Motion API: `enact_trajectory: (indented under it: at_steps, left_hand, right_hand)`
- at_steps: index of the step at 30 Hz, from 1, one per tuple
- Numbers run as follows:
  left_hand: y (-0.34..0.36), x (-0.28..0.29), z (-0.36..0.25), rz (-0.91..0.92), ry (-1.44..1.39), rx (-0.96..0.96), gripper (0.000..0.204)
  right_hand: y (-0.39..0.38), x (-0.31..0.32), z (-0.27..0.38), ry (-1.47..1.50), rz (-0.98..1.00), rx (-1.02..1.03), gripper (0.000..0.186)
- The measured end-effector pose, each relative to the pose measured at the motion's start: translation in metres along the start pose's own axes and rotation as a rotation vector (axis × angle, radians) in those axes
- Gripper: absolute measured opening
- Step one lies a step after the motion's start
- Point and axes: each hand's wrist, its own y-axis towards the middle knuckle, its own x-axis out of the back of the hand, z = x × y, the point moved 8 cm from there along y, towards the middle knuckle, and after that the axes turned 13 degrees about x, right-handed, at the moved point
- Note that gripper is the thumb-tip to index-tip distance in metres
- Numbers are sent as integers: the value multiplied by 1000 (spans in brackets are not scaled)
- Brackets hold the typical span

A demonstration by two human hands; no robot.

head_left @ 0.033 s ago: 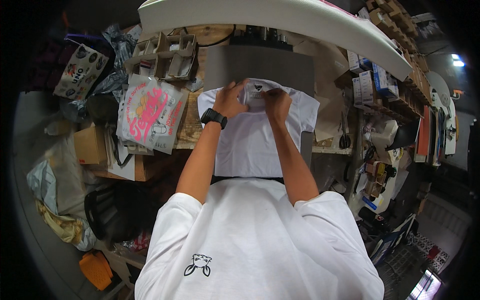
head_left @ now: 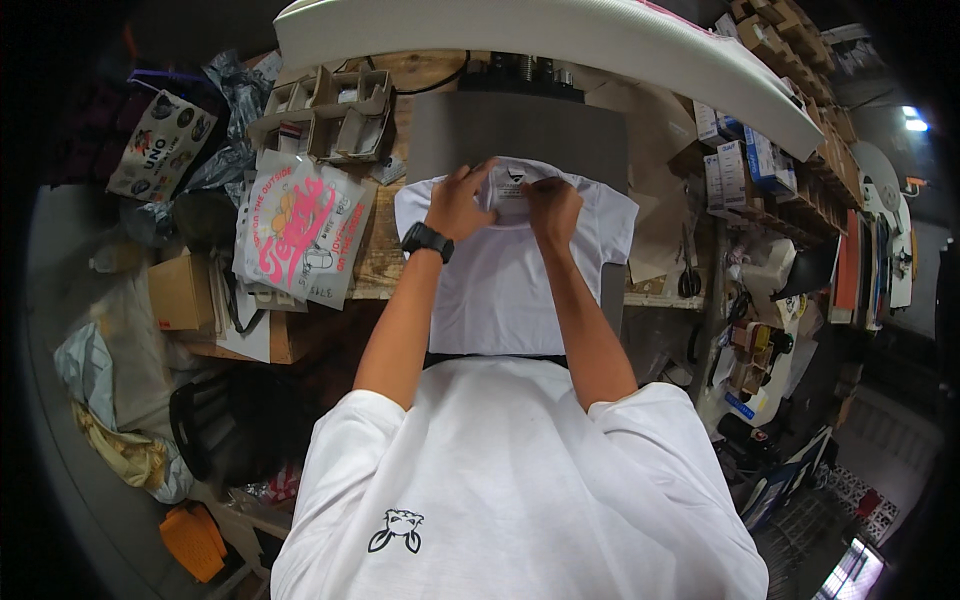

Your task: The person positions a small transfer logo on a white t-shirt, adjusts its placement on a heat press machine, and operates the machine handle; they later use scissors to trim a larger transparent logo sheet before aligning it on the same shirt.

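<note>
White T-shirt (head_left: pixel 495 300) laid flat, neck away from the wearer, with both hands at its collar

The small, plain T-shirt lies on a flat grey board (head_left: pixel 520 120), its hem toward the person's body and its short sleeves reaching out just past the board's sides. The cloth is bright white with a faint bluish cast, mostly smooth, with soft creases on the body. Inside the round neck opening, the back of the neck shows a small dark mark (head_left: pixel 514 176), with fine lines beneath it.

The left hand (head_left: pixel 460 205) rests at the left of the collar, thumb and fingers spread well apart, palm down on the fabric. The right hand (head_left: pixel 553 212) is at the right of the collar with its fingers curled in; whether they pinch cloth or something else cannot be told. A black watch (head_left: pixel 427 240) circles the left wrist.

The board stands over a wooden counter (head_left: pixel 430 68). Left of it are a divided cardboard box (head_left: pixel 355 140) and clear sheets (head_left: pixel 300 230) with pink lettering. Scissors (head_left: pixel 689 275) hang over the counter's near edge at right, blades up. White and blue boxes (head_left: pixel 770 160) stand farther right, and a broad white panel (head_left: pixel 540 28) crosses the top of the view.
</note>
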Motion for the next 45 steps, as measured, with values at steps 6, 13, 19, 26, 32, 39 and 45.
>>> enact_trajectory:
  at_steps: [6, 13, 19, 26, 32, 39, 45]
  left_hand:
    - [-50, -7, -14, -400, 151, -144, 58]
    - [-50, -16, -17, -439, 250, -124, 50]
    - [-48, -18, -12, -476, 271, -149, 49]
    - [-49, -17, -16, -507, 283, -155, 45]
    - [-50, -16, -17, -503, 290, -156, 45]
    - [-49, -16, -16, -487, 290, -124, 42]
    - [-49, -15, -15, -519, 246, -159, 44]
  right_hand:
    - [-2, 2, 2, -17, -10, 5, 25]
    - [-10, 10, 13, -163, -18, 15, 30]
    - [-25, 20, 15, -174, -29, 308, 28]
    - [-55, 29, 23, -292, 21, 669, 37]
    - [-57, 29, 23, -302, 22, 671, 36]
    - [-58, 30, 26, -315, 36, 682, 36]
    - [-57, 28, 23, -306, 45, 676, 36]
